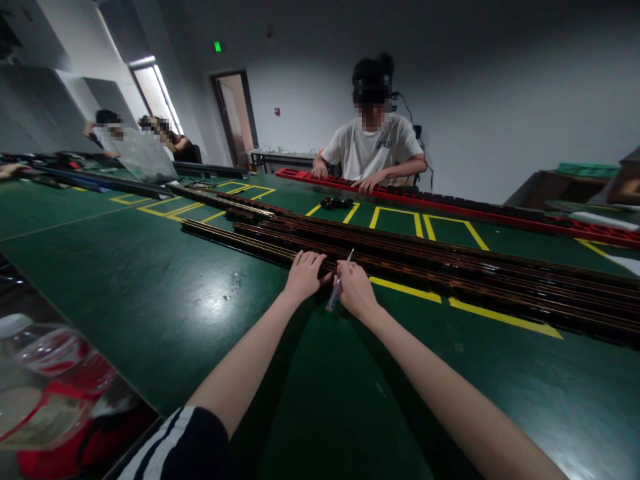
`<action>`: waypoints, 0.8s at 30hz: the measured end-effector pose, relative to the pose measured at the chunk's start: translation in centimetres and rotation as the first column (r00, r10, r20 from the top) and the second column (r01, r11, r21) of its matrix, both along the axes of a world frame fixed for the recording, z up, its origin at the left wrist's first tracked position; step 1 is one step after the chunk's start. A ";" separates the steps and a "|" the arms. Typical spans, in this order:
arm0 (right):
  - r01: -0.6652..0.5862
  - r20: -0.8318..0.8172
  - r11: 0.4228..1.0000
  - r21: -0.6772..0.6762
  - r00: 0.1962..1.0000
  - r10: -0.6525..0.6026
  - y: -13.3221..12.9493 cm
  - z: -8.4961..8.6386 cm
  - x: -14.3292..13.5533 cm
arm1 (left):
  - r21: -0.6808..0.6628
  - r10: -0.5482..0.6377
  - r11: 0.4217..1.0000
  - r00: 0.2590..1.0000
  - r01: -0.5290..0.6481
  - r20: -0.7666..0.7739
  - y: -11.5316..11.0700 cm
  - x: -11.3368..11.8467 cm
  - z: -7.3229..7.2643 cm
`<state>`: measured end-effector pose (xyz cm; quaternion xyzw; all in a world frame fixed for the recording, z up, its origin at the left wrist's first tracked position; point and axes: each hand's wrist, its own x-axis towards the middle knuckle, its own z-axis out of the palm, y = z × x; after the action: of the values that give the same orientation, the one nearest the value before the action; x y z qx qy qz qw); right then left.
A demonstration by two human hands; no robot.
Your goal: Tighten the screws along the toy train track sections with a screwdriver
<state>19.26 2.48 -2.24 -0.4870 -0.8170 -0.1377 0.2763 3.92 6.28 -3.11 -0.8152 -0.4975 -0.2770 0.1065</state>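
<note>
A bundle of long, dark, glossy strips [430,257] with copper-coloured lines runs across the green table. The nearest long dark strip [240,241] lies along its front left edge. My left hand [304,276] is over this strip, its fingers curled across the top and its thumb pointing toward my right hand. Close beside it, my right hand [357,291] is closed around a slim pen-like tool [332,299] with a clear handle and a thin, pale tip pointing up and away. Its exact kind cannot be made out. My right fingertips are against the strips' near edge.
Yellow tape outlines [405,288] mark the green table [210,320]. Across it, a co-worker [373,147] has both hands at a long red rack [460,207]. A small dark pile [336,203] lies between us. Clear plastic bottles [60,353] stand off the left edge.
</note>
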 end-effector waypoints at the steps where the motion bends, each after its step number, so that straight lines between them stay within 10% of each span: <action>1: 0.042 0.031 0.999 -0.022 0.999 -0.041 0.0 0.1 -0.1 | -0.012 0.008 1.000 1.000 -0.008 0.000 0.0 0.0 0.0; 24: 0.267 0.108 0.962 -0.051 0.959 -0.261 -1.1 1.1 -0.7 | -0.088 -0.026 0.996 0.995 0.034 0.093 -0.4 0.0 0.9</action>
<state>18.55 1.42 -1.10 -0.5930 -0.7615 -0.1709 0.1983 3.91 5.86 -2.24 -0.8131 -0.5013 -0.2929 0.0427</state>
